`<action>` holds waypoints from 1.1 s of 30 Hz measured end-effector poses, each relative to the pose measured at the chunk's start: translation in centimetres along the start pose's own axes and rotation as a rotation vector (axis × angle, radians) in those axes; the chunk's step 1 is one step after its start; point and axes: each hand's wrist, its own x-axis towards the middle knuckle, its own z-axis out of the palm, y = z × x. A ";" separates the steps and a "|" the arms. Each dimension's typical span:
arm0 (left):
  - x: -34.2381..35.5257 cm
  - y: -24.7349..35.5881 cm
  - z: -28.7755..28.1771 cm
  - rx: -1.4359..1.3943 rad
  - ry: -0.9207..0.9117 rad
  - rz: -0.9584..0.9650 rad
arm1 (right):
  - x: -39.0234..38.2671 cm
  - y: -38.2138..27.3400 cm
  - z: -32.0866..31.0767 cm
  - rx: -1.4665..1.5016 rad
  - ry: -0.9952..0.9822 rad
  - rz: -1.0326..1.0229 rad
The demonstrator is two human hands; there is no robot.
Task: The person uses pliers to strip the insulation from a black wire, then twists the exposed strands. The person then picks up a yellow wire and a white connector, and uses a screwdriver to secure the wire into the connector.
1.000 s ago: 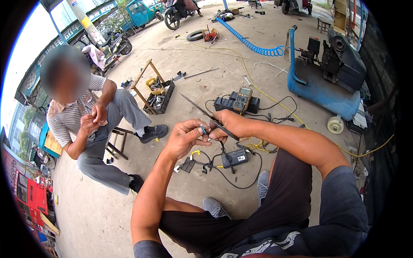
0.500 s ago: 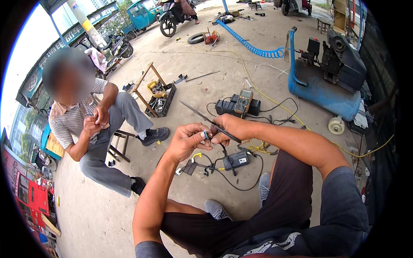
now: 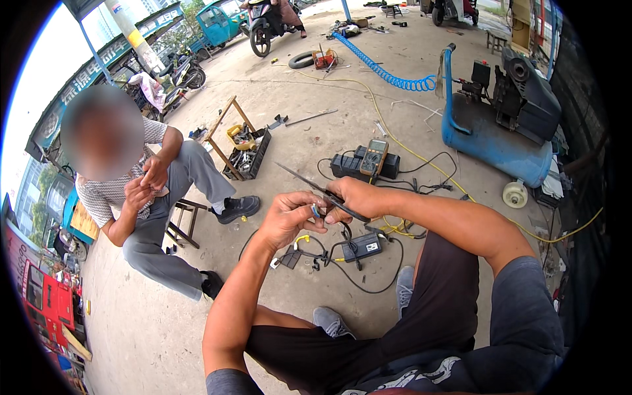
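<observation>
In front of my knees, my left hand (image 3: 289, 214) pinches a small piece with a blue part (image 3: 315, 210). A black cable (image 3: 346, 232) hangs down just below the fingers. My right hand (image 3: 352, 196) is closed around a long, thin, dark pointed tool (image 3: 306, 180), its tip pointing away to the upper left. The fingertips of both hands meet at the small piece; the fingers hide its exact shape. On the ground beneath lies a black power adapter (image 3: 362, 247) with cables. Beyond the hands, a multimeter (image 3: 374, 158) leans on a black box (image 3: 388, 166).
A seated person (image 3: 141, 178) is at the left, hands together. Near them stands a wooden-handled toolbox (image 3: 253, 158). To the right is a blue air compressor (image 3: 494, 141) with a coiled blue hose (image 3: 388, 76). A yellow cable (image 3: 421, 155) crosses the concrete floor.
Both hands stay together with little movement; the dark tool's tip has dipped slightly. At the back, the scooter has shifted a little to the right.
</observation>
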 end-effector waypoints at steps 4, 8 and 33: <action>0.1 0.0 0.1 -0.013 0.001 -0.013 | -0.1 0.0 -0.1 -0.011 0.000 -0.001; 0.3 -0.2 0.0 -0.029 -0.007 -0.009 | -0.2 -0.2 -0.1 0.002 0.011 0.004; 0.2 -0.4 -0.8 -0.052 -0.070 0.004 | -0.1 0.5 -0.6 0.021 -0.046 0.009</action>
